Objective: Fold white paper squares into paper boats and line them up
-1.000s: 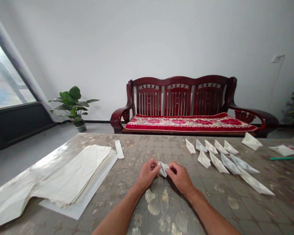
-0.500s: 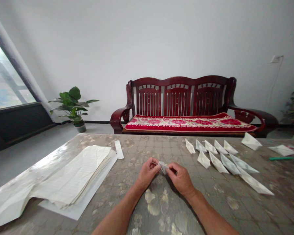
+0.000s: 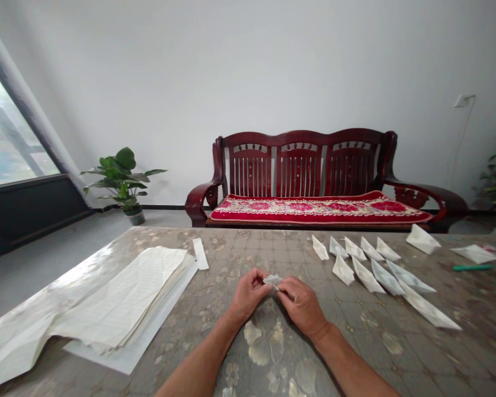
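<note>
Folded piece [image 3: 272,280], near centre: thin paper, matt, creased. Paper boats [image 3: 368,275], right: matt, sharp-edged folds. Ruled sheets [image 3: 122,300], left: paper, dull, slightly rumpled. Tabletop [image 3: 248,245]: smooth, glossy, strong glare far left. Bench [image 3: 300,171], far side: dark wood, polished, lacquer-like sheen. Seat cover [image 3: 314,207]: cloth, soft-looking. Wall [image 3: 248,71] behind: smooth, matt. Pen-like stick [image 3: 473,268], right: apparently plastic, smooth.

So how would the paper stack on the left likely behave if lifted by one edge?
The paper stack would probably flop, since its left end already bends in a loose wave. It may also slide apart, as its right edge is staggered with no binding visible.
</note>
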Demonstrator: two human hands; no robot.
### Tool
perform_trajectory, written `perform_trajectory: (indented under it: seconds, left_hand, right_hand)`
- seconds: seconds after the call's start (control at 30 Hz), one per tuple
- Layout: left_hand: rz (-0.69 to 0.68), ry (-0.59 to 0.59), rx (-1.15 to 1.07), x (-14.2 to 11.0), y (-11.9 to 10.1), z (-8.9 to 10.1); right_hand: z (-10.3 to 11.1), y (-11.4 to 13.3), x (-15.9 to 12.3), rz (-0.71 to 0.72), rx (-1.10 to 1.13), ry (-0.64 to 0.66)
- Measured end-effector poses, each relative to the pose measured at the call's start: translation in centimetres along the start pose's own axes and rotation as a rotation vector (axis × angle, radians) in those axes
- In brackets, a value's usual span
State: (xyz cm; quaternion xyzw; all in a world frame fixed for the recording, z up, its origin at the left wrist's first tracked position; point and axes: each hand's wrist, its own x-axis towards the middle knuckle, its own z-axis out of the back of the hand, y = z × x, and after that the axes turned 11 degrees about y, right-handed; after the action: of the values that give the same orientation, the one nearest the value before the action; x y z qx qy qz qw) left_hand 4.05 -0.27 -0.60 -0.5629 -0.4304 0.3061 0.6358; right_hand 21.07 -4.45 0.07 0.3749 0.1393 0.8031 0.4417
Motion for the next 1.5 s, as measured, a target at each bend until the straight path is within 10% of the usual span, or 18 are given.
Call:
perform_trajectory:
  seconds: [0.37,1.5]
  left_hand:
    - [0.024,-0.018,0.039,-0.1,-0.5,-0.1]
    - [0.057,0.03,0.467,-0.5,-0.7,-0.2]
  right_hand:
    - [-0.4,-1.1,0.3,-0.298,0.213,-0.099]
    - [0.0,-0.6,0.4,-0.249,0.152,0.066]
